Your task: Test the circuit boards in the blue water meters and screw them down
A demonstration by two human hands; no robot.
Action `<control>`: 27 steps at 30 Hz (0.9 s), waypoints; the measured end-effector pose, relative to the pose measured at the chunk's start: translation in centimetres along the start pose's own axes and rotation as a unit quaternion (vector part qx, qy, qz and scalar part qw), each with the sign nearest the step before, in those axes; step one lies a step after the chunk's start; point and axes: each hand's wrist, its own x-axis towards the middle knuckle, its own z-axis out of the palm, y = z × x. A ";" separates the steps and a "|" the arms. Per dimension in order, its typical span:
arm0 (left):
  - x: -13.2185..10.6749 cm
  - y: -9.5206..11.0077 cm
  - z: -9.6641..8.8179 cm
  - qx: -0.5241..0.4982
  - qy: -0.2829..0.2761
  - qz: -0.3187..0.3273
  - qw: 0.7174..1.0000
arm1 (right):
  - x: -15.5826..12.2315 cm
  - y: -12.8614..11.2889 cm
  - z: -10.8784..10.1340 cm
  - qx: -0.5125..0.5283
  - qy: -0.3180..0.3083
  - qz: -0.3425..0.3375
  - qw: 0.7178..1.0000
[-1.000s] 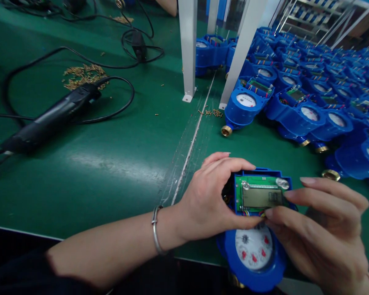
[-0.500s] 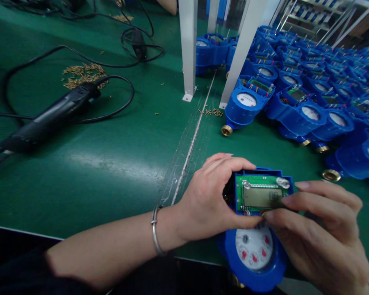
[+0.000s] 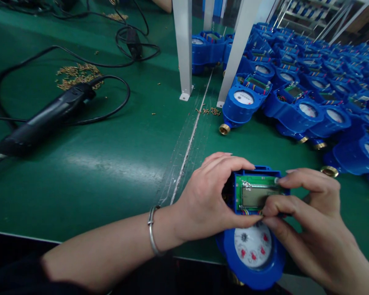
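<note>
A blue water meter (image 3: 254,282) sits tilted at the table's front edge, its white dial (image 3: 252,248) with red pointers toward me. My left hand (image 3: 209,196) grips the meter's upper box from the left, thumb along its lower edge. Inside the box lies a green circuit board (image 3: 258,180) with a grey display (image 3: 251,197) and thin coloured wires (image 3: 245,212) below. My right hand (image 3: 310,221) has thumb and index finger pinched at the wires' right end; what is between them is hidden. Another right fingertip touches the board's upper right corner.
Many blue meters (image 3: 307,110) crowd the right side. Grey metal legs (image 3: 184,53) stand behind my hands, with small brass screws (image 3: 214,111) near them. At left lie a black power screwdriver (image 3: 49,116), its cable (image 3: 126,98) and a screw pile (image 3: 78,74).
My right fingers have moved left and closed into a pinch by the wires; one fingertip has come onto the board's upper right corner. My left hand keeps its grip. The view has shifted slightly.
</note>
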 end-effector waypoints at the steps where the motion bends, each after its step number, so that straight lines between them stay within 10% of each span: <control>1: 0.0 0.0 0.0 0.001 -0.001 -0.004 1.000 | 0.1 0.1 0.0 0.016 0.006 0.009 1.000; 27: -0.1 0.2 -0.1 -0.019 -0.001 -0.024 1.000 | 0.1 -0.8 1.0 -0.012 0.136 -0.020 0.990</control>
